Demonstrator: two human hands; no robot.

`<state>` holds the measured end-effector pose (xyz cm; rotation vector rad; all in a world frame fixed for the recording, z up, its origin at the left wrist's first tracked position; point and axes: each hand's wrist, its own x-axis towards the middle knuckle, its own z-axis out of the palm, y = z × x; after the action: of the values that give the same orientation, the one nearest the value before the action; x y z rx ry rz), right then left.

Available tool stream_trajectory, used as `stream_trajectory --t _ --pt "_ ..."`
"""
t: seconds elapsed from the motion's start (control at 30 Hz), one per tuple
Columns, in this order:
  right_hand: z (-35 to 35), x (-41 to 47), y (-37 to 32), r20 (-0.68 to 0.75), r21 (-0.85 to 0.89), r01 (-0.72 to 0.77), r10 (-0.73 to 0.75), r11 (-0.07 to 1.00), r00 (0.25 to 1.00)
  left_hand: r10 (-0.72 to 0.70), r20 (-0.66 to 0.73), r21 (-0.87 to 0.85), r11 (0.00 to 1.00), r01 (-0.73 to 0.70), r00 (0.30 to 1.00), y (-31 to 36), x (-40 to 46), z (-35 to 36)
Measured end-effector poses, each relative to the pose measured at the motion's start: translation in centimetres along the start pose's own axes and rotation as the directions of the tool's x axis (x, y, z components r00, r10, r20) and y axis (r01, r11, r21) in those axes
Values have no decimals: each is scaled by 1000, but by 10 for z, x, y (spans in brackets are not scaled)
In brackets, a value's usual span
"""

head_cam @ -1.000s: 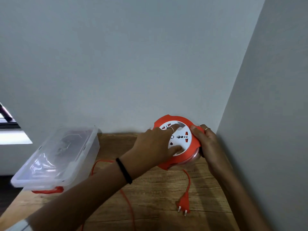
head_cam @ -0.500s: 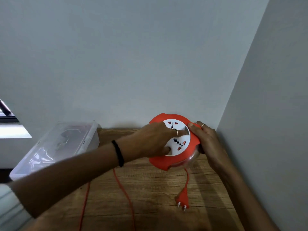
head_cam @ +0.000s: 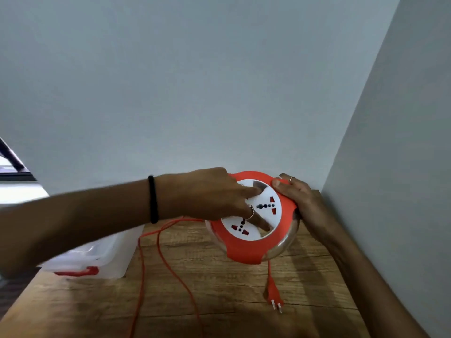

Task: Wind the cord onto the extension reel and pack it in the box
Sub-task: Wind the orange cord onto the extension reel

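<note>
Blk band (head_cam: 153, 199) on L wrist; rings (head_cam: 250, 214).

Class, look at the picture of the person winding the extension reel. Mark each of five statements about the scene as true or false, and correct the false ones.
1. The right hand grips the rim of the extension reel. True.
2. The left hand has fingers in recesses of the reel's white socket face. True.
3. The plug is pushed into a socket. False: it lies on the wooden table, below the reel.
4. The cord is fully wound in. False: loops trail across the table.
5. The reel sits inside the plastic box. False: the box stands apart, to the left.
</note>
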<state>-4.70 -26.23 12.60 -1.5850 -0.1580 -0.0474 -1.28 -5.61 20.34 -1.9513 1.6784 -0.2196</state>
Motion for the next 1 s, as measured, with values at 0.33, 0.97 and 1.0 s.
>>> stream_trajectory --t 0.33,0.97,1.0 --pt "-2 -3 6 -173 -68 21 -32 997 984 -698 12 -495 618 611 716 49 13 11" --pt "10 -24 0 -184 -81 73 -87 994 979 -772 100 -740 364 566 628 68 29 11" --pt "10 -23 -2 -173 -80 80 -93 994 981 -763 84 -736 386 555 641 64 27 10"
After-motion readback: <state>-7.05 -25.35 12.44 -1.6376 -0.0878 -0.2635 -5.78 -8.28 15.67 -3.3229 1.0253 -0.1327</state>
